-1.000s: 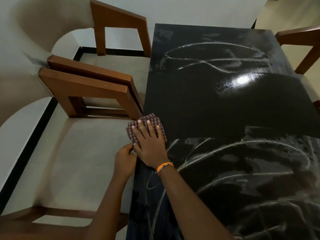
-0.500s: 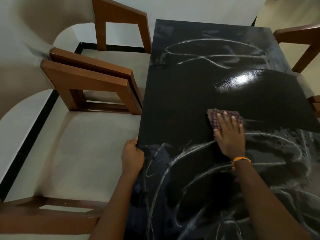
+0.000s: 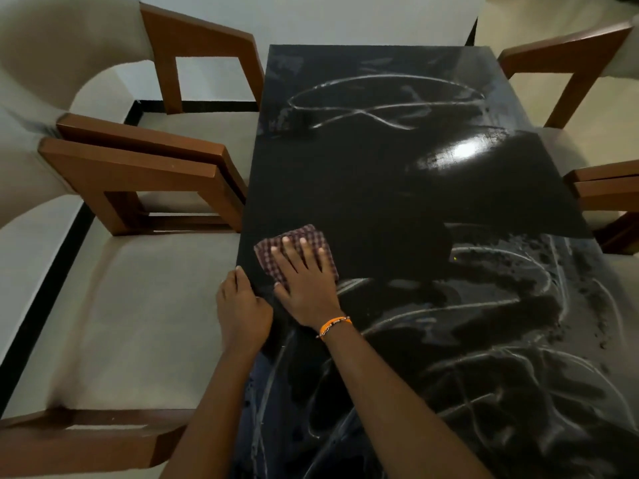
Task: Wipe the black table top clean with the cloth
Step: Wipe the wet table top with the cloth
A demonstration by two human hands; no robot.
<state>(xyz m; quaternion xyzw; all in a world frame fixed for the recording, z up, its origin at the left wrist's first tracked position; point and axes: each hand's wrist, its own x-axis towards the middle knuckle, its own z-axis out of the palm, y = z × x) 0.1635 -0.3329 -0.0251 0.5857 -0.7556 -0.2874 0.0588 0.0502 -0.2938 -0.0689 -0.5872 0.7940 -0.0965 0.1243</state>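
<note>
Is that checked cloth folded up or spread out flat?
Folded. The checked cloth is a compact pad barely wider than the right hand pressing it flat on the black table top.

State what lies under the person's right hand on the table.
The right hand presses flat on a checked cloth, on the black table top. The table surface beneath the cloth is covered, so its state cannot be seen.

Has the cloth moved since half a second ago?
Yes. The cloth under the right hand went from mid-table back to the table top's left edge.
</note>
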